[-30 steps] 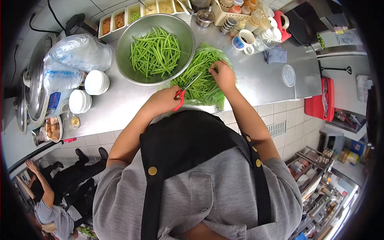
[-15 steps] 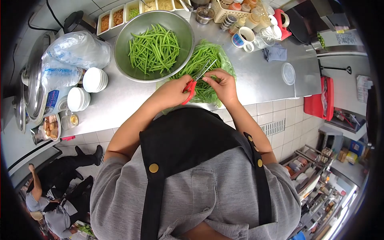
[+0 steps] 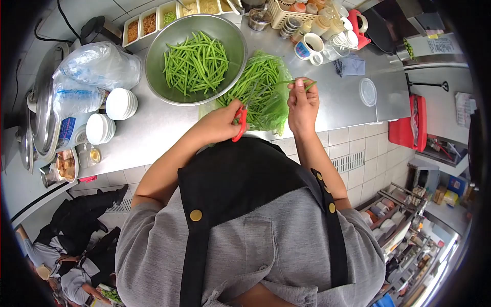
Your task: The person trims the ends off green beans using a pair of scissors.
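In my left hand (image 3: 221, 123) is a pair of red-handled scissors (image 3: 240, 128). The blades point up over a pile of green beans (image 3: 263, 77) lying in a clear plastic bag (image 3: 281, 105). My right hand (image 3: 303, 105) is raised at the bag's right side, pinching a green bean (image 3: 310, 86) between thumb and fingers. Up and left of the pile stands a large steel bowl (image 3: 153, 77) with many green beans (image 3: 197, 64) in it.
White bowls (image 3: 99, 128) stacked beside plastic bags (image 3: 97, 66) stand at left. Topping containers (image 3: 149, 23) line the back. A mug (image 3: 308, 47), bottles (image 3: 321, 24), a folded cloth (image 3: 351, 66) and a round lid (image 3: 367, 92) are at right. Co-workers (image 3: 76, 271) are behind, lower left.
My right hand has moved right, away from the scissors, with a green bean in its fingers. My left hand has shifted slightly, and the scissors have turned more upright.
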